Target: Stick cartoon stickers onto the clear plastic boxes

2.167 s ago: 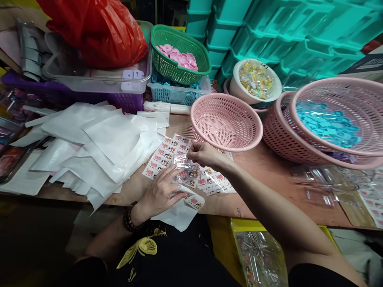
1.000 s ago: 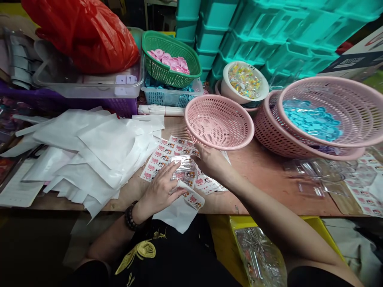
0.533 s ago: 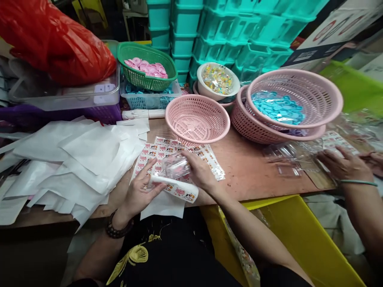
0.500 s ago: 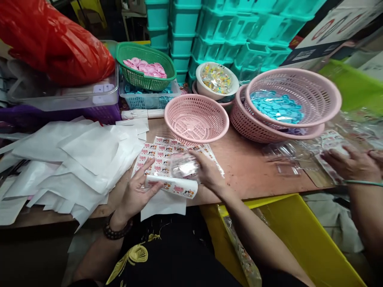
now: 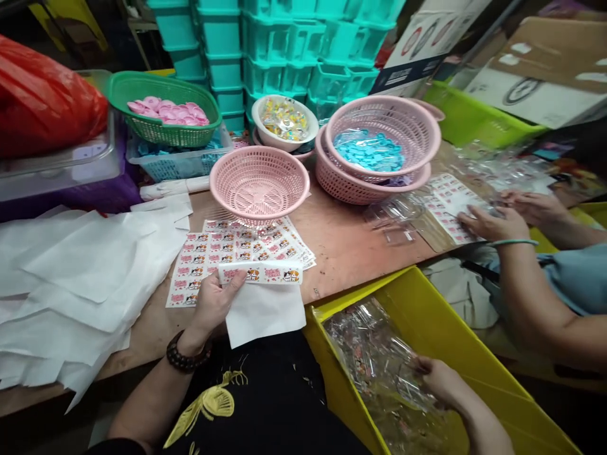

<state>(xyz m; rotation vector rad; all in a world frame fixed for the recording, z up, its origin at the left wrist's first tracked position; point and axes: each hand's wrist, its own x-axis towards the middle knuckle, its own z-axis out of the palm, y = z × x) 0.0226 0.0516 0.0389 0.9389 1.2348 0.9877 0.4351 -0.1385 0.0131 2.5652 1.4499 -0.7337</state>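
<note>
My left hand (image 5: 215, 302) pinches a sticker sheet (image 5: 260, 272) between thumb and fingers. The sheet's printed strip shows cartoon cats and pink lettering, and its white backing (image 5: 265, 316) hangs over the table's front edge. More printed sticker sheets (image 5: 190, 262) lie flat just behind it. Down at the right, my right hand (image 5: 443, 380) reaches into a yellow bin (image 5: 455, 328), its fingers closed at the edge of a clear plastic case (image 5: 410, 382). Many similar clear cases (image 5: 365, 341) fill that bin; overlapping glare blurs their outlines.
A pink basket (image 5: 259, 183) stands behind the sheets. White paper sheets (image 5: 80, 278) pile up at left. Pink baskets (image 5: 379, 139) with blue pieces stand at back right. A co-worker's hands (image 5: 497, 221) work over another sticker sheet (image 5: 450, 205). Turquoise bins (image 5: 222, 69) are stacked behind.
My right hand has left the sticker sheet with a clear plastic case and moved down right into the yellow bin. My left hand keeps the sheet. The view has turned right.
</note>
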